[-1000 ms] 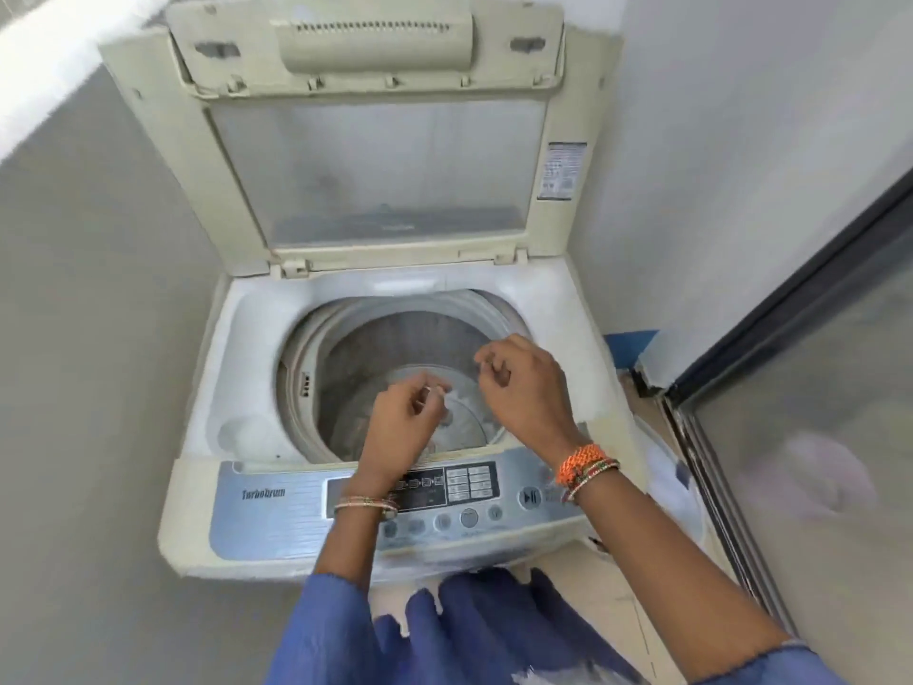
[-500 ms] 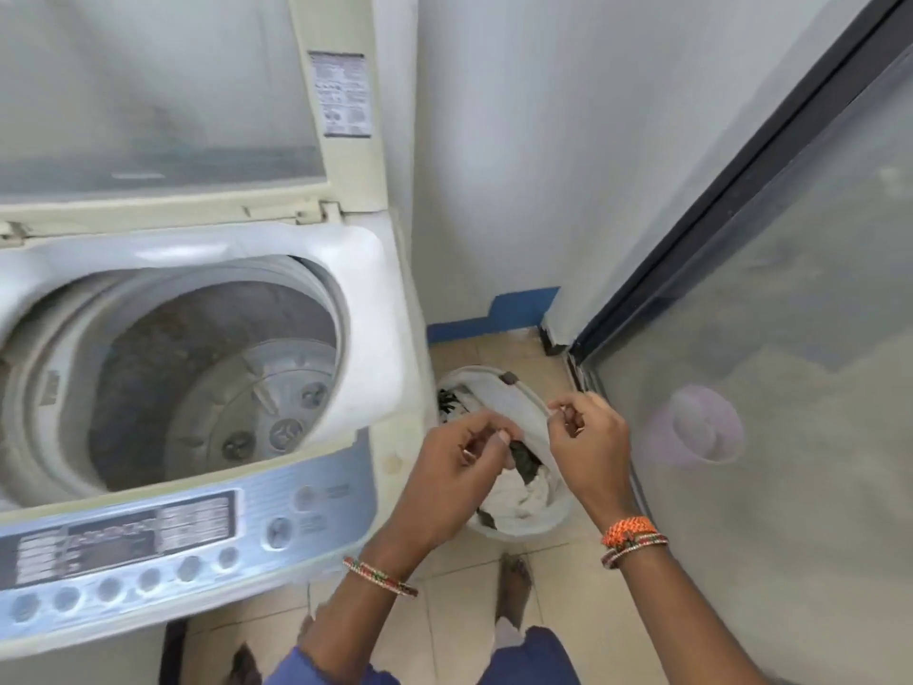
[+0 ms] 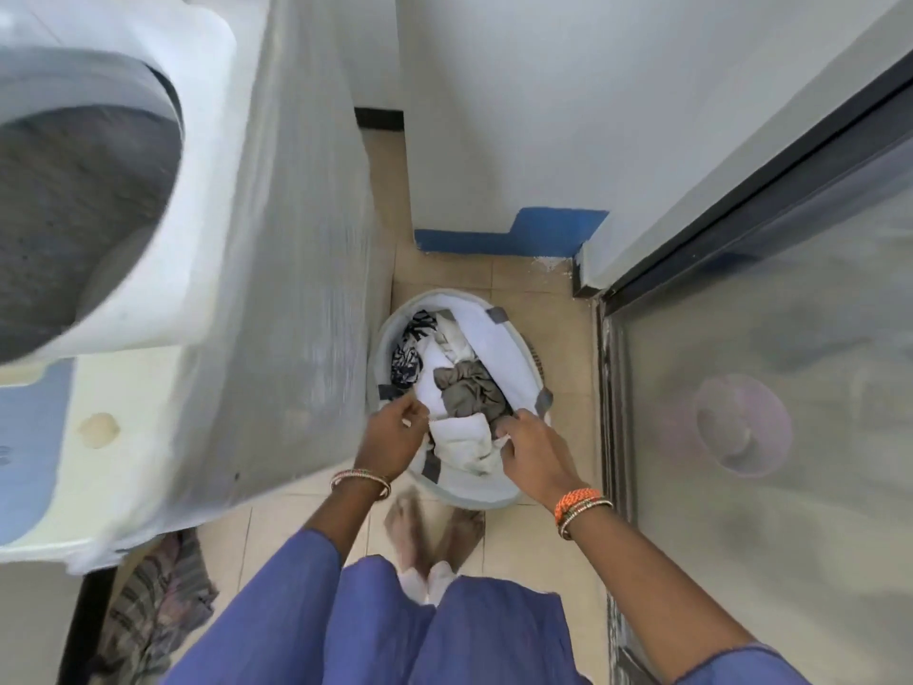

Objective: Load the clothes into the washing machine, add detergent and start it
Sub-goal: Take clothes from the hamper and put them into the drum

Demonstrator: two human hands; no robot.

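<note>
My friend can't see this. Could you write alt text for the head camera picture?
Both hands, left hand and right hand, reach into a round laundry basket of clothes on the floor beside an open top-loading washing machine.

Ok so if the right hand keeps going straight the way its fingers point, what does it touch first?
Probably the white cloth at the near end of the laundry basket. The right hand has its fingertips at that cloth's edge, though depth is unclear; the grey garment lies just beyond.

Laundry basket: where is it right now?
In the head view, the laundry basket sits on the tiled floor, right of the washing machine and left of the glass door, with both hands over its near rim.
</note>
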